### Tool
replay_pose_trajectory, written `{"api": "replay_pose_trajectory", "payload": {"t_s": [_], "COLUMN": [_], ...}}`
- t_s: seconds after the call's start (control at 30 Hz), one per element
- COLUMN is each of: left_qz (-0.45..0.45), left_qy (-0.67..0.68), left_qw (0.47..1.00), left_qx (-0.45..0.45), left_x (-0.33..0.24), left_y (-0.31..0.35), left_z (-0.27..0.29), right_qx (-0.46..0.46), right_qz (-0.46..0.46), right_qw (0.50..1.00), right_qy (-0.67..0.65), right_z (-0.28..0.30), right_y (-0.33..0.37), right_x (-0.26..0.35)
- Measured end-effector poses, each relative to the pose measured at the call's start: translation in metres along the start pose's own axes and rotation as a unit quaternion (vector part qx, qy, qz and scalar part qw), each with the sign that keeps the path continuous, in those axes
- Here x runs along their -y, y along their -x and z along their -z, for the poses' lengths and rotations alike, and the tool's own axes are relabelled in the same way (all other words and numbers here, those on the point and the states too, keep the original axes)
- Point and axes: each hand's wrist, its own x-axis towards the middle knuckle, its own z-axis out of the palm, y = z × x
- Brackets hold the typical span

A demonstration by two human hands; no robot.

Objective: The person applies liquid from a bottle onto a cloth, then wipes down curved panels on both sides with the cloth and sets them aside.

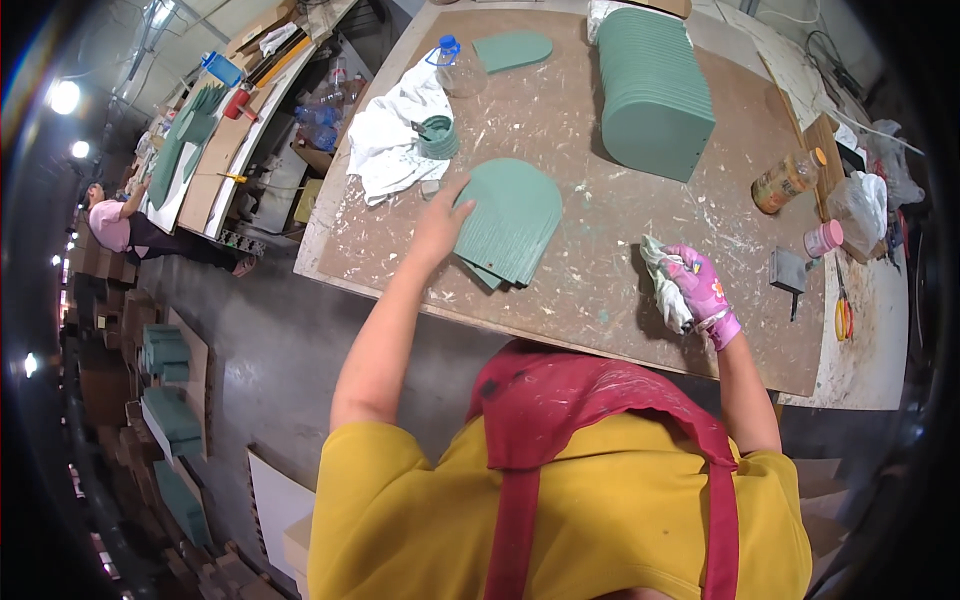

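Observation:
A small stack of green arched panels (510, 215) lies near the table's front edge, slightly fanned at its lower end. At its left edge is my bare left hand (438, 222), thumb on the top face and fingers along the side, gripping it. My right hand (700, 285), in a pink flowered glove, is closed around a crumpled, green-stained white rag (664, 285) above the table at the right. Beyond the stack stands a long row of similar green panels (655, 100) on edge. Another green arched piece (513, 50) lies flat at the back.
Left of centre are a white cloth (400, 135), a green-stained cup (438, 138) and a clear blue-capped bottle (460, 75). On the right stand an orange-capped bottle (788, 180), a pink-capped jar (823, 238), a grey block (788, 268) and scissors (844, 310). A person (115, 222) works far left.

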Motion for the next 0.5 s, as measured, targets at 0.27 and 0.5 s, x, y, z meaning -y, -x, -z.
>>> {"api": "replay_pose_trajectory", "payload": {"t_s": [0.27,0.5], "left_qz": [0.078,0.076], "left_qy": [0.048,0.194], "left_qw": [0.995,0.977], "left_qx": [-0.031,0.034], "left_x": [0.012,0.018], "left_y": [0.006,0.016], "left_z": [0.011,0.013], "right_qx": [0.131,0.206], "right_qz": [-0.004,-0.06], "right_qw": [0.988,0.968], "right_qy": [0.084,0.134], "right_z": [-0.045,-0.104], "right_y": [-0.025,-0.072], "right_x": [0.017,0.04]}}
